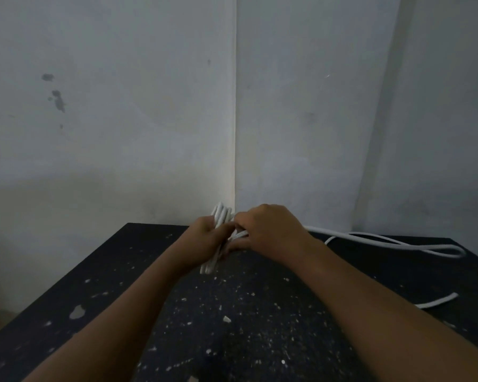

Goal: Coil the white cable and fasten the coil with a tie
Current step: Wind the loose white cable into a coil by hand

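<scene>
A folded bundle of white cable (220, 214) stands nearly upright over the far middle of the black table (100, 271). My left hand (204, 238) is closed around the bundle's middle; its loop ends stick out above and below the fist. My right hand (265, 230) presses against the bundle from the right and grips strands of the same cable. A loose length of the cable (398, 242) trails from under my right hand across the table to the right and loops back. I see no tie.
A short white cable end (439, 300) lies near the table's right edge. The black tabletop is speckled with pale paint flecks and chips (226, 319). Grey walls meet in a corner (235, 133) just behind the table.
</scene>
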